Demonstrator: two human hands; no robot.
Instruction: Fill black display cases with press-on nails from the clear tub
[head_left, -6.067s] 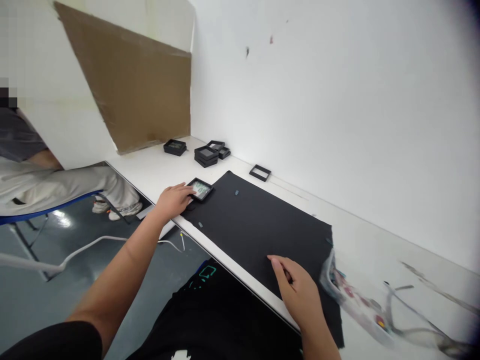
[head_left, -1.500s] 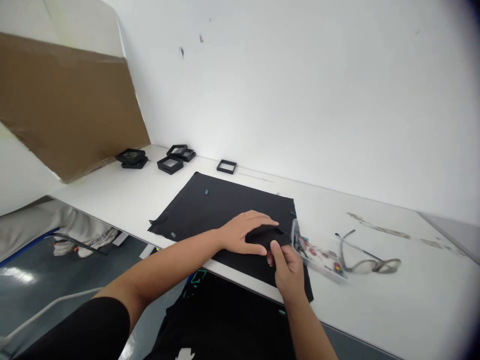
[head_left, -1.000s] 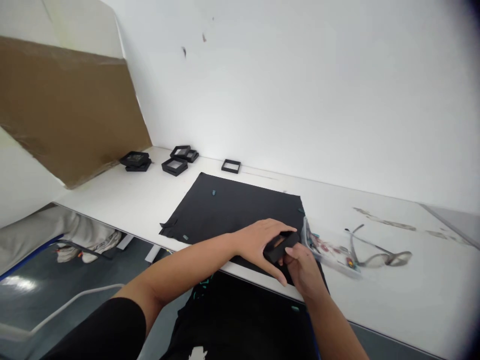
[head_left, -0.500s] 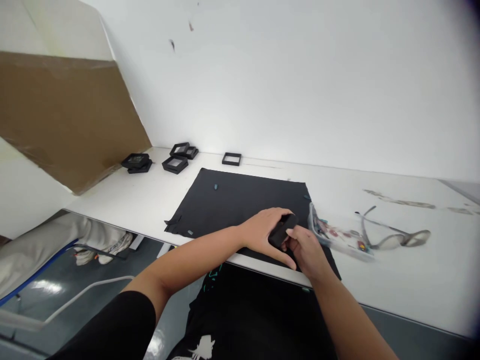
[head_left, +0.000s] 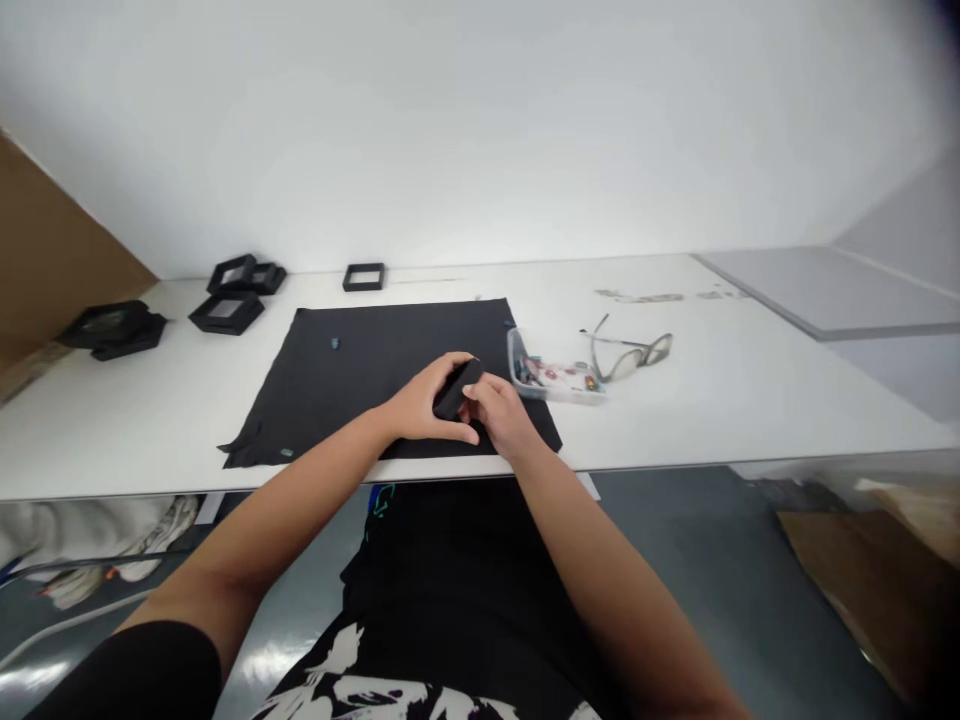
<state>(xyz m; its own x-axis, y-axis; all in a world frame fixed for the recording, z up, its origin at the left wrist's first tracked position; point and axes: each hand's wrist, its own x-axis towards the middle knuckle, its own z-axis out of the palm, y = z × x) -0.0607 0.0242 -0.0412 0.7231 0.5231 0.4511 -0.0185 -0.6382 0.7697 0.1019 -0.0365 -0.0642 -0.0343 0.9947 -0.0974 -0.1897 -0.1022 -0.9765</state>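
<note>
Over the front right part of a black mat (head_left: 405,335), my left hand (head_left: 424,405) grips a small black frame (head_left: 459,388), its thumb and fingers around the sides. The frame is tilted, and I see mostly its edge. My right hand (head_left: 504,412) is closed, thumb and fingertips against the frame's right side. Whatever else those fingertips may pinch is hidden. To the right of my hands, a clear plastic container (head_left: 516,372) of small coloured pieces stands against the mat's edge.
Glasses (head_left: 634,362) lie beside the container. Several black frames (head_left: 229,312) are piled at the back left, with more (head_left: 112,328) farther left. A single frame (head_left: 364,278) lies near the wall. Small bluish pieces (head_left: 335,343) sit on the mat. A person's shoes (head_left: 157,540) show below the table.
The view has swung right, so everything on the table appears shifted left. Both hands keep hold of the black frame in much the same pose.
</note>
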